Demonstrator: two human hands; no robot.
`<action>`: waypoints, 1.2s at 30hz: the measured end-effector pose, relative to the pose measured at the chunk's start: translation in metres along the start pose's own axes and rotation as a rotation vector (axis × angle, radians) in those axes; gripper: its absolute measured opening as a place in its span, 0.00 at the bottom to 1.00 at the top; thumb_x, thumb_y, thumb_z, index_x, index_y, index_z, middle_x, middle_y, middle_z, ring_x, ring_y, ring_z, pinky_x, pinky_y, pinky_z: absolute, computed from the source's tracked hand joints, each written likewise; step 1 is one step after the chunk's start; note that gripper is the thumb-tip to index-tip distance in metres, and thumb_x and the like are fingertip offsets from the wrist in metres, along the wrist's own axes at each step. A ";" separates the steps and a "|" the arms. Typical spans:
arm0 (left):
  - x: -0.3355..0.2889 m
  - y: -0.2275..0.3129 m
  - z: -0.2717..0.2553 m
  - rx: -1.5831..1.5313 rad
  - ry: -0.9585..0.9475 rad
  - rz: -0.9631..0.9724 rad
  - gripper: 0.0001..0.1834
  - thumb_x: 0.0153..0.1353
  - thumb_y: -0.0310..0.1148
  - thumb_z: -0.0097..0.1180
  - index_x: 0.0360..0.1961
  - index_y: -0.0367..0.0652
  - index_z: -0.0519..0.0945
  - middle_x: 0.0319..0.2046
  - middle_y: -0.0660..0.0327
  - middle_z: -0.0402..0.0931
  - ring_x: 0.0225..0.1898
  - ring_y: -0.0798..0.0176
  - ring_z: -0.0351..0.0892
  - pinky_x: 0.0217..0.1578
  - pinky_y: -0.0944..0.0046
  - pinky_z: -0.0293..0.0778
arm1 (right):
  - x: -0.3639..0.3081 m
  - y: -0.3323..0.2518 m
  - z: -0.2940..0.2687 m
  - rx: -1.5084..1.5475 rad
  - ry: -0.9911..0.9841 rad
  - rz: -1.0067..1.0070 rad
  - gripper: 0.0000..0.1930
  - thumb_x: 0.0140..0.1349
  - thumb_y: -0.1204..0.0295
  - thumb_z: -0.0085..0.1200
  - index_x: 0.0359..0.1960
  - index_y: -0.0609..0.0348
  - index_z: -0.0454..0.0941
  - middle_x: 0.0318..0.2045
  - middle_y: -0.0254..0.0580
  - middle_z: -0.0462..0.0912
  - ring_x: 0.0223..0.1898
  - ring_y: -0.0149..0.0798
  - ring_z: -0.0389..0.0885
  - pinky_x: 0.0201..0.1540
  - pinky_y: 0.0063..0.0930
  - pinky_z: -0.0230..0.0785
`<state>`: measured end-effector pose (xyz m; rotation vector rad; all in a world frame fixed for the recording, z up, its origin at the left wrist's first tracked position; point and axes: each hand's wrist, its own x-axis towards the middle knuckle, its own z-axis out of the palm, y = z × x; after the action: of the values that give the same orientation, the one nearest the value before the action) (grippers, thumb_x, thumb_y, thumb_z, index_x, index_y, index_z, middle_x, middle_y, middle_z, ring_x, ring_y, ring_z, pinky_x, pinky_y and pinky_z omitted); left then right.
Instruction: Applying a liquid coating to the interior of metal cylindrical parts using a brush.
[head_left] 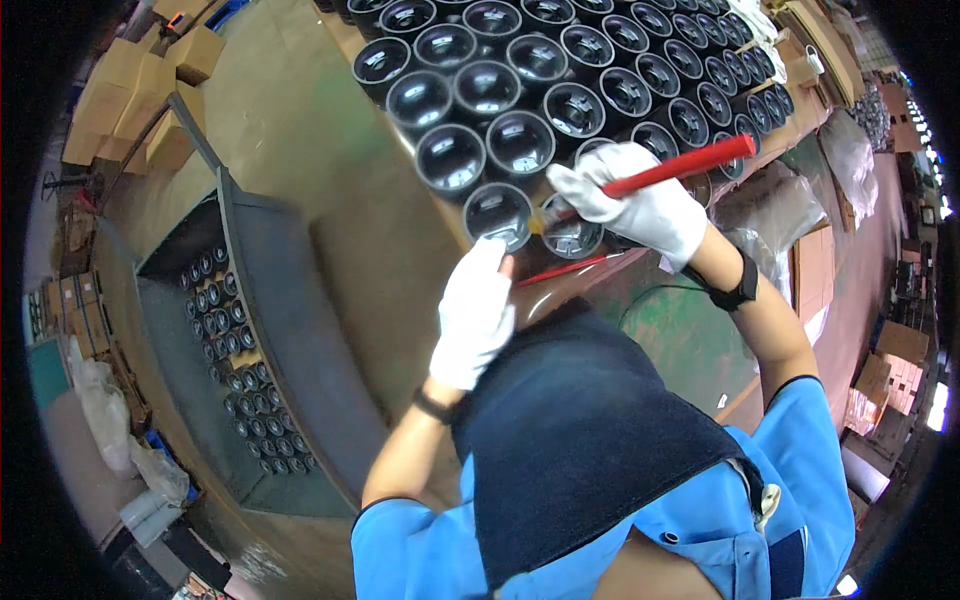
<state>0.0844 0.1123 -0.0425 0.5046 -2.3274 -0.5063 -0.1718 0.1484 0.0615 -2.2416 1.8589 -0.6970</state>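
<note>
Pinching red brush [685, 168] in right hand [645, 205], with tip close beside rim of near cup [497, 214]. Touching this cup with left hand [472, 315] (cannot tell if pinching, or only resting there). With same cup at table [803, 118] corner, beside rows of black cups [520, 142].

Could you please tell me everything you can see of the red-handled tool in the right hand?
The red-handled tool has a long, straight, smooth-looking handle, perhaps plastic or painted wood. The gloved right hand grips its lower part. Slanting in the picture, its handle end points to the upper right; the other end, yellowish and perhaps bristled, points to the lower left, close to a black cup. Whether they touch is unclear.
</note>
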 end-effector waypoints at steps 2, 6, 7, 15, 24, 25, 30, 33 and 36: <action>0.001 -0.002 0.002 0.009 -0.017 -0.021 0.27 0.46 0.16 0.55 0.51 0.37 0.81 0.50 0.47 0.80 0.53 0.43 0.80 0.56 0.50 0.76 | 0.030 -0.012 0.003 0.171 -0.110 0.137 0.24 0.70 0.50 0.49 0.27 0.58 0.84 0.23 0.50 0.83 0.27 0.48 0.83 0.34 0.38 0.74; 0.006 -0.001 0.009 0.001 -0.016 -0.013 0.26 0.46 0.17 0.55 0.51 0.38 0.81 0.50 0.47 0.80 0.53 0.43 0.80 0.56 0.50 0.76 | 0.062 -0.011 0.043 0.102 -0.470 0.359 0.21 0.68 0.54 0.50 0.31 0.60 0.84 0.23 0.55 0.82 0.28 0.57 0.83 0.36 0.44 0.75; 0.003 -0.001 0.009 0.011 -0.011 -0.036 0.26 0.46 0.17 0.55 0.51 0.38 0.81 0.50 0.47 0.80 0.53 0.43 0.80 0.56 0.50 0.76 | 0.073 -0.016 0.045 0.038 -0.499 0.276 0.20 0.68 0.55 0.48 0.32 0.60 0.84 0.24 0.55 0.83 0.30 0.57 0.85 0.37 0.44 0.76; -0.003 -0.003 0.009 -0.040 -0.022 -0.082 0.22 0.47 0.18 0.55 0.47 0.36 0.82 0.52 0.46 0.80 0.56 0.43 0.79 0.56 0.51 0.77 | 0.020 -0.001 0.055 -0.151 -0.327 -0.158 0.09 0.64 0.62 0.53 0.34 0.50 0.83 0.30 0.40 0.82 0.36 0.46 0.83 0.37 0.41 0.75; -0.001 -0.007 0.003 -0.139 -0.103 -0.133 0.18 0.48 0.18 0.55 0.42 0.33 0.83 0.55 0.43 0.78 0.58 0.42 0.78 0.56 0.52 0.78 | 0.026 -0.004 0.092 0.155 -0.009 -0.026 0.19 0.71 0.61 0.49 0.24 0.60 0.76 0.19 0.49 0.76 0.22 0.55 0.76 0.27 0.42 0.68; -0.002 -0.009 0.003 -0.131 -0.093 -0.123 0.18 0.48 0.18 0.55 0.42 0.33 0.83 0.55 0.43 0.78 0.58 0.42 0.78 0.56 0.52 0.78 | 0.030 -0.008 0.087 0.156 -0.001 -0.025 0.19 0.71 0.61 0.49 0.23 0.59 0.76 0.19 0.49 0.76 0.22 0.55 0.76 0.26 0.42 0.68; 0.000 -0.003 0.004 -0.204 -0.101 -0.207 0.18 0.48 0.18 0.55 0.43 0.33 0.83 0.56 0.42 0.77 0.58 0.42 0.78 0.56 0.53 0.78 | -0.005 0.006 0.090 -0.054 0.063 -0.261 0.17 0.62 0.65 0.54 0.54 0.40 0.77 0.36 0.35 0.80 0.40 0.37 0.81 0.38 0.37 0.72; 0.002 -0.007 0.000 -0.179 -0.099 -0.168 0.17 0.52 0.18 0.55 0.44 0.34 0.83 0.53 0.42 0.79 0.55 0.43 0.80 0.54 0.53 0.79 | 0.008 0.000 0.080 -0.007 -0.222 -0.083 0.13 0.66 0.61 0.52 0.49 0.45 0.81 0.31 0.36 0.79 0.37 0.40 0.80 0.37 0.38 0.71; -0.002 -0.021 -0.005 -0.129 -0.017 -0.114 0.17 0.54 0.18 0.55 0.46 0.35 0.83 0.50 0.43 0.80 0.54 0.43 0.81 0.54 0.53 0.79 | 0.044 -0.011 0.047 0.424 -0.259 0.299 0.24 0.73 0.52 0.47 0.26 0.56 0.82 0.22 0.43 0.80 0.25 0.44 0.80 0.30 0.33 0.69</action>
<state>0.0931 0.0946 -0.0501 0.5748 -2.2727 -0.7123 -0.1362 0.0999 0.0359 -1.6616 1.6806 -0.6391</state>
